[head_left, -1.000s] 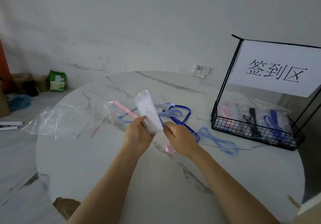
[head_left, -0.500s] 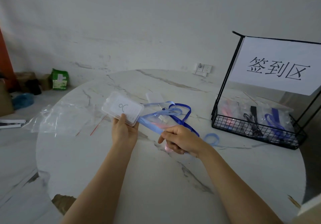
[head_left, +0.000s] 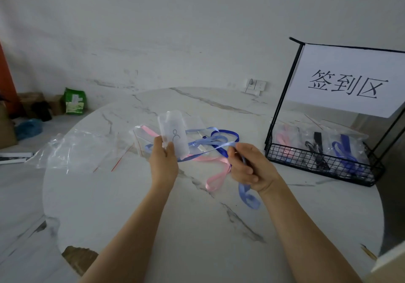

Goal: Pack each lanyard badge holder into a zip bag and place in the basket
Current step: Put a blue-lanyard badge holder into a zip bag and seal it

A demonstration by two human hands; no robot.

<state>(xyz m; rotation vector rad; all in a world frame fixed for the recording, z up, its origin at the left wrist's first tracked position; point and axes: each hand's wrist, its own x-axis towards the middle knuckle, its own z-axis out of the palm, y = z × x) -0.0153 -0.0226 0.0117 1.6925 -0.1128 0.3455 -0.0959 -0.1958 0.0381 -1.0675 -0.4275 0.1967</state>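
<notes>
My left hand (head_left: 164,159) holds a clear badge holder (head_left: 174,134) upright above the round marble table (head_left: 197,217). Its light blue lanyard (head_left: 248,197) runs to my right hand (head_left: 248,165), which grips the ribbon in curled fingers; a loop hangs below the fist. A pink lanyard (head_left: 215,173) and a dark blue lanyard (head_left: 228,134) lie tangled on the table behind. An empty zip bag (head_left: 74,149) lies at the left. The black wire basket (head_left: 324,162) at the right holds several packed bags.
A white sign with black characters (head_left: 348,85) hangs on the basket's frame. Another small zip bag with a pink strip (head_left: 142,134) lies behind my left hand. On the floor at the left are a green packet (head_left: 74,104) and boxes.
My left hand has turned the badge holder from flat to upright. My right hand has gathered the light blue ribbon into its fist and moved right, and the pink lanyard now shows.
</notes>
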